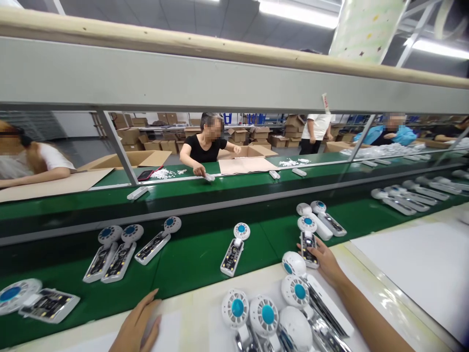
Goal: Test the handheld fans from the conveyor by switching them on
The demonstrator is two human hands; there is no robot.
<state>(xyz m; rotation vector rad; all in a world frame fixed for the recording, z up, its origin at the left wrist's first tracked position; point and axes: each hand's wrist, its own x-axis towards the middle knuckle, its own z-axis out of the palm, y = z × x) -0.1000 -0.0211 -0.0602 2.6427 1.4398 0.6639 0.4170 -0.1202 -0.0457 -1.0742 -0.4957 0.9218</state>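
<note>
My right hand (326,261) grips the body of a white handheld fan (308,244) at the near edge of the green belt. This fan has a round slotted head with a blue centre and an open handle showing a dark circuit board. Over the white worktop's edge, my left hand (137,322) rests with its fingers extended and thumb apart, holding nothing. A pile of similar fans (264,315) lies on the worktop between my hands. Nearest my left hand on the belt are a pair of fans (119,259) and a single fan (152,247).
The green belt (198,254) carries another fan (232,254) in the middle and a row of fans (394,201) at right. Beyond a metal frame (220,80), a co-worker (203,146) handles a white part. White sheets (417,264) lie at right.
</note>
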